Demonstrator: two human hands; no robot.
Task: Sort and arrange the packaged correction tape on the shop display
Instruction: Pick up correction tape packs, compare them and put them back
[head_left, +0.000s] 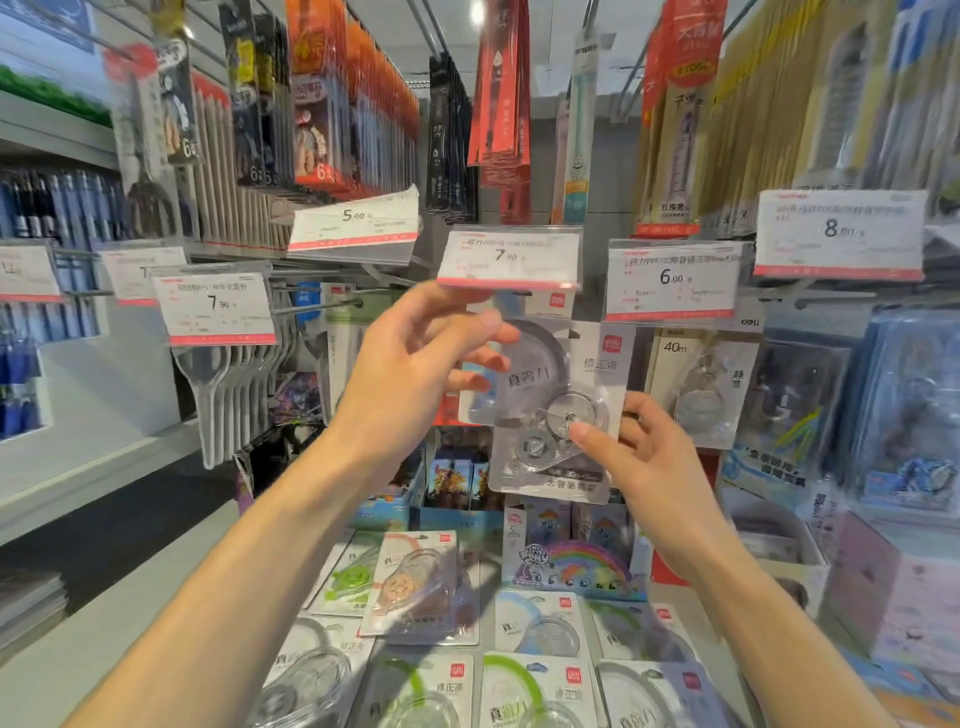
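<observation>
One "7.90" price tag (214, 308)

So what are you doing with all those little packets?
A person is sorting packs of correction tape in a shop. Both hands hold one grey pack up by the hanging hooks: the left hand grips its upper left, the right hand pinches its lower edge. More packs lie on the counter below, waiting.

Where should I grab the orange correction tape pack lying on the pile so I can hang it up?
Pinch the orange correction tape pack by its flat card top edge, from above: it lies face up over the other packs, and its bulging blister gives fingers little purchase.
</observation>
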